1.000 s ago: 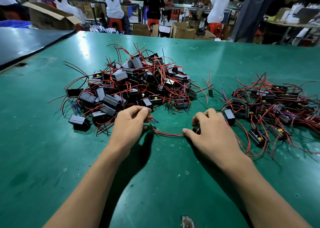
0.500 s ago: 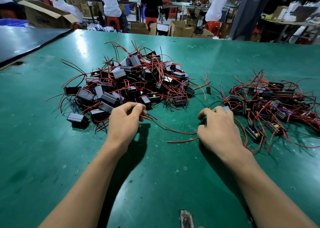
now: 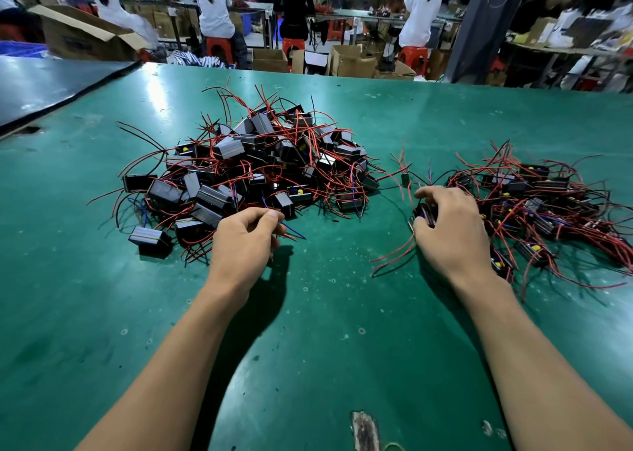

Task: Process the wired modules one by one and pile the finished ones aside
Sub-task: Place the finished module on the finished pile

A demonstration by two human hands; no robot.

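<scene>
Wired modules [image 3: 260,166] lie in a large tangled heap on the left of the green table [image 3: 308,348]. A smaller pile [image 3: 541,204] sits well apart on the right, and I take it to be the finished ones. The left hand [image 3: 243,245], fingers curled, pinches thin leads [image 3: 294,229], blue and red, at the heap's near edge. The right hand [image 3: 448,231] curls round one black module [image 3: 424,212] at the smaller pile's left edge. Judging by the two piles, most of the work remains.

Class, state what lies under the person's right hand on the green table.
Under the right hand, a black module shows between thumb and curled fingers. Red wires trail out from beneath onto the table. The palm covers the rest.
</scene>
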